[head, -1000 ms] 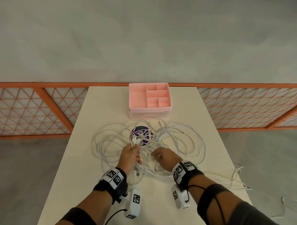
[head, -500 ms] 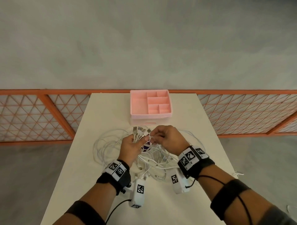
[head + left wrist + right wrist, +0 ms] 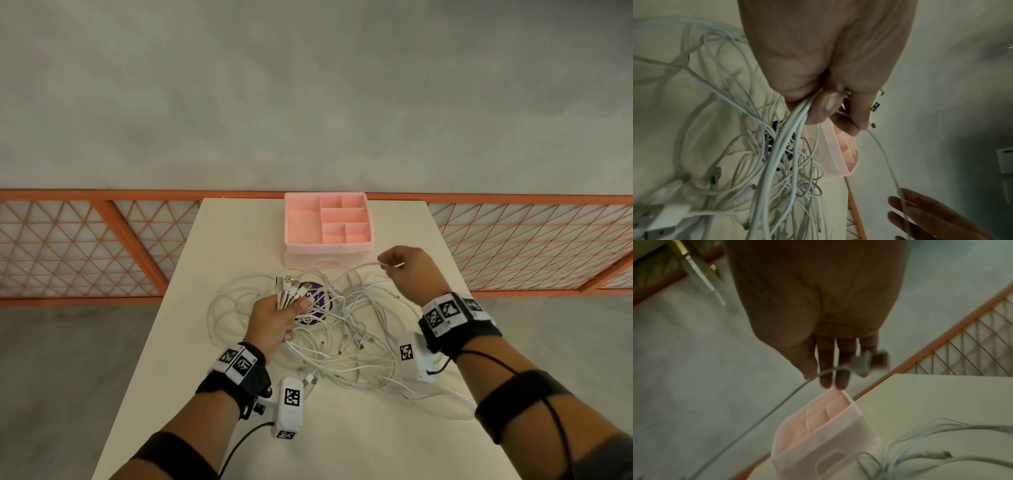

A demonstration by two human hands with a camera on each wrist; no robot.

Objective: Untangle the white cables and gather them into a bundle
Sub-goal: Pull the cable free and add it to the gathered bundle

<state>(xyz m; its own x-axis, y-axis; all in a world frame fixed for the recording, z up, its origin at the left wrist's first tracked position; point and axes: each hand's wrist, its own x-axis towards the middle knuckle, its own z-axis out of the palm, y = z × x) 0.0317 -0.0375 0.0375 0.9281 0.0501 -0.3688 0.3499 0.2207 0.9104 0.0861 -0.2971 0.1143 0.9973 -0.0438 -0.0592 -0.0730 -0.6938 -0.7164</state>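
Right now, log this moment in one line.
left hand: grips plug ends | right hand: pinches one cable | tangle: on table

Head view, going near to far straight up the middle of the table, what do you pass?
Tangle of white cables → purple disc under the cables → pink organizer tray → orange mesh railing past the table's far edge.

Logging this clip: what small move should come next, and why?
Probably the right hand draws its cable clear of the tangle and brings its plug to the plugs the left hand grips.
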